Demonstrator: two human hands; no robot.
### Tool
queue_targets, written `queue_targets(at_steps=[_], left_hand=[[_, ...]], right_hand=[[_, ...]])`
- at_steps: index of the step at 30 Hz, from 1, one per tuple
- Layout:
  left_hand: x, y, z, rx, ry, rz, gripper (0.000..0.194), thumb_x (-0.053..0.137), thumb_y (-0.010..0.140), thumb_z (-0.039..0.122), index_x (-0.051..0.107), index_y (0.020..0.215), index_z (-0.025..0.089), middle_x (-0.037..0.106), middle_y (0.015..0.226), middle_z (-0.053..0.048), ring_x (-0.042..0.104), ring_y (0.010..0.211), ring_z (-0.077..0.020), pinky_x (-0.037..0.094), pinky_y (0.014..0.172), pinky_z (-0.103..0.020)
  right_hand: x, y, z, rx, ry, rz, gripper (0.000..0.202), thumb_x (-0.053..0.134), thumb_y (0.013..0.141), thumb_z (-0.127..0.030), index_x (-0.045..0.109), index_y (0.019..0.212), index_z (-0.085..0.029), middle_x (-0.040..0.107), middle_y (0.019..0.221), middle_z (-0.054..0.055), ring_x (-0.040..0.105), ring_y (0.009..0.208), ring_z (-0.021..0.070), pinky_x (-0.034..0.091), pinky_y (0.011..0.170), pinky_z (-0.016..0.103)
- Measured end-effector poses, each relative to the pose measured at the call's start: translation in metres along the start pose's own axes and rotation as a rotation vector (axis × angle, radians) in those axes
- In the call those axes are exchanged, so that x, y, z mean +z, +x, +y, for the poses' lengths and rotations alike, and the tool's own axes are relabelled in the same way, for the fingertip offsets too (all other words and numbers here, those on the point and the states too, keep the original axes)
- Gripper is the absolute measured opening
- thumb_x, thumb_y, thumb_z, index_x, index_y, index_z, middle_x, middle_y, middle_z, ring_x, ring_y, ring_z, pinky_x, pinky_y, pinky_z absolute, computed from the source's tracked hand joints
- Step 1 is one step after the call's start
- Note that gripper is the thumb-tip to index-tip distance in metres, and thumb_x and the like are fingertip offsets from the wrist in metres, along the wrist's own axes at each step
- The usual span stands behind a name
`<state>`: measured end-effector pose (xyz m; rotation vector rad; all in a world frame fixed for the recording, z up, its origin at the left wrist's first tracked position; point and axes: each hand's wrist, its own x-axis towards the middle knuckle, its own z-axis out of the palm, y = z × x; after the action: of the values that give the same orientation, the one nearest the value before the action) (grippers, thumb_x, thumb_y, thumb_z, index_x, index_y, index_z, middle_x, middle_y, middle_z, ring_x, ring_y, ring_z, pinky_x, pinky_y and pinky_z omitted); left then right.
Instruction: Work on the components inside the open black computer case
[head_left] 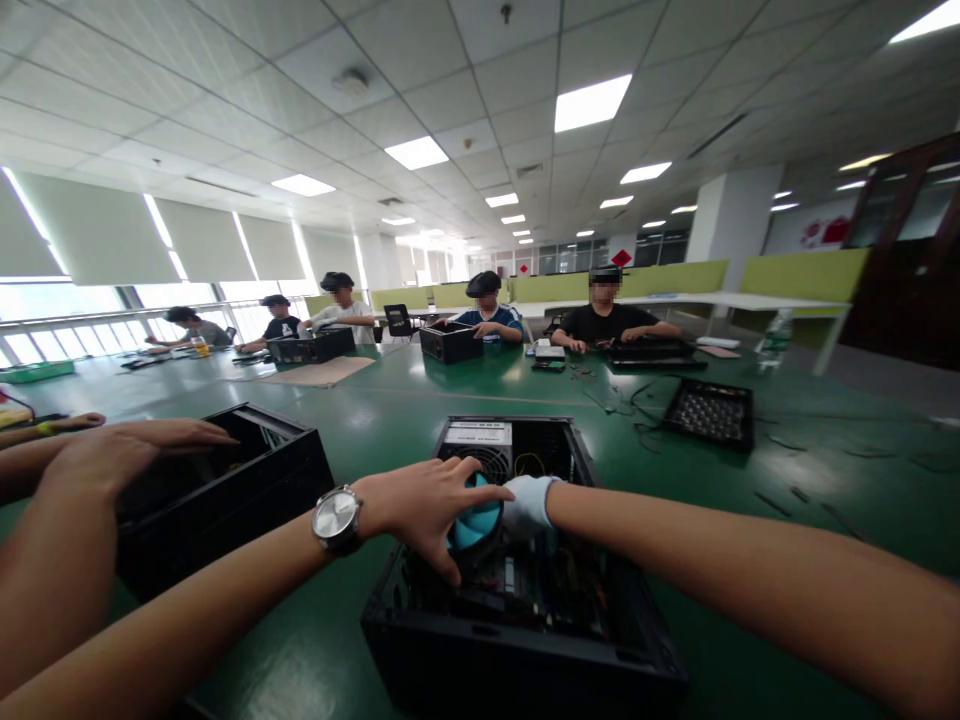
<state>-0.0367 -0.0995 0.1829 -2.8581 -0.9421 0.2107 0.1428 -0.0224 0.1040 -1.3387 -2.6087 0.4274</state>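
An open black computer case [525, 640] lies on the green table right in front of me. Inside it sits a round blue cooler fan [474, 528]. My left hand [416, 510], with a wristwatch [336, 517] on the arm, is spread over the fan with its fingers curled around the rim. My right hand [529, 502] wears a pale glove and presses against the fan's right side. Its fingertips are hidden behind my left fingers. A power supply with a white label [478, 435] fills the far end of the case.
Next to me on the left, another person's hands [131, 450] rest on a second open black case [247, 480]. A black perforated panel [709, 412] and loose cables [615, 400] lie to the right. Several people work at cases [450, 342] along the table's far side.
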Motion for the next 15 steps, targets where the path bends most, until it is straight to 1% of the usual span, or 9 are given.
queue_targets(at_steps=[2, 3, 5, 7, 9, 10, 12, 14, 15], left_hand=[[0.004, 0.005, -0.003, 0.003, 0.013, 0.014, 0.117, 0.084, 0.062, 0.068, 0.027, 0.159, 0.036, 0.046, 0.138, -0.015, 0.059, 0.114, -0.0364, 0.049, 0.095, -0.045], [0.007, 0.009, -0.005, 0.007, 0.021, 0.024, 0.117, 0.084, 0.061, 0.068, 0.027, 0.159, 0.036, 0.046, 0.138, -0.015, 0.058, 0.114, -0.0368, 0.049, 0.095, -0.045], [0.017, 0.022, -0.011, 0.031, 0.04, 0.043, 0.118, 0.086, 0.058, 0.067, 0.031, 0.158, 0.035, 0.047, 0.137, -0.015, 0.058, 0.114, -0.0374, 0.049, 0.095, -0.045], [0.03, 0.038, -0.016, 0.071, 0.056, 0.056, 0.119, 0.089, 0.056, 0.064, 0.034, 0.157, 0.034, 0.049, 0.137, -0.016, 0.056, 0.117, -0.0388, 0.048, 0.098, -0.047], [0.042, 0.054, -0.016, 0.098, 0.061, 0.05, 0.117, 0.09, 0.057, 0.062, 0.036, 0.157, 0.032, 0.048, 0.142, -0.018, 0.052, 0.125, -0.042, 0.044, 0.103, -0.051], [0.045, 0.06, -0.014, 0.093, 0.051, 0.049, 0.113, 0.088, 0.061, 0.063, 0.037, 0.156, 0.031, 0.047, 0.145, -0.02, 0.048, 0.13, -0.044, 0.041, 0.106, -0.055], [0.044, 0.063, -0.004, 0.067, -0.011, 0.073, 0.096, 0.078, 0.076, 0.065, 0.04, 0.155, 0.028, 0.044, 0.151, -0.021, 0.041, 0.138, -0.0453, 0.035, 0.111, -0.06], [0.032, 0.055, 0.012, 0.077, -0.153, 0.139, 0.074, 0.062, 0.091, 0.062, 0.043, 0.153, 0.027, 0.045, 0.153, -0.018, 0.04, 0.141, -0.0398, 0.033, 0.114, -0.058], [0.025, 0.047, 0.021, 0.106, -0.252, 0.169, 0.065, 0.056, 0.096, 0.059, 0.043, 0.153, 0.029, 0.047, 0.152, -0.014, 0.042, 0.14, -0.0355, 0.034, 0.115, -0.055]], right_hand=[[-0.019, -0.006, 0.006, -0.04, -0.153, -0.147, 0.015, 0.07, 0.091, -0.031, 0.07, 0.093, -0.016, 0.071, 0.084, 0.003, 0.068, 0.075, 0.0181, 0.058, 0.074, 0.036], [-0.031, -0.011, 0.01, -0.066, -0.211, -0.185, 0.009, 0.074, 0.085, -0.023, 0.071, 0.09, -0.016, 0.072, 0.084, 0.005, 0.07, 0.08, 0.0212, 0.057, 0.079, 0.039], [-0.058, -0.029, 0.019, -0.129, -0.304, -0.205, 0.019, 0.075, 0.078, -0.015, 0.073, 0.097, -0.018, 0.074, 0.097, 0.011, 0.07, 0.097, 0.0288, 0.052, 0.092, 0.044], [-0.082, -0.058, 0.031, -0.209, -0.302, -0.122, 0.035, 0.07, 0.082, -0.022, 0.07, 0.117, -0.02, 0.071, 0.118, 0.014, 0.065, 0.113, 0.0315, 0.047, 0.102, 0.047], [-0.092, -0.099, 0.045, -0.234, -0.178, 0.069, 0.042, 0.059, 0.092, -0.035, 0.062, 0.132, -0.022, 0.066, 0.132, 0.013, 0.061, 0.122, 0.0304, 0.044, 0.108, 0.048], [-0.089, -0.122, 0.053, -0.211, -0.103, 0.174, 0.044, 0.053, 0.095, -0.04, 0.061, 0.134, -0.023, 0.065, 0.134, 0.011, 0.06, 0.124, 0.03, 0.044, 0.109, 0.048], [-0.067, -0.169, 0.065, -0.088, 0.006, 0.33, 0.045, 0.045, 0.097, -0.046, 0.06, 0.136, -0.027, 0.067, 0.129, 0.008, 0.062, 0.121, 0.0307, 0.051, 0.103, 0.049], [-0.028, -0.209, 0.073, 0.08, 0.059, 0.423, 0.046, 0.043, 0.099, -0.049, 0.056, 0.14, -0.031, 0.071, 0.117, 0.007, 0.068, 0.108, 0.0305, 0.06, 0.086, 0.047], [-0.006, -0.223, 0.075, 0.22, 0.135, 0.545, 0.043, 0.046, 0.099, -0.052, 0.057, 0.137, -0.035, 0.071, 0.115, 0.006, 0.068, 0.105, 0.0296, 0.061, 0.083, 0.046]])
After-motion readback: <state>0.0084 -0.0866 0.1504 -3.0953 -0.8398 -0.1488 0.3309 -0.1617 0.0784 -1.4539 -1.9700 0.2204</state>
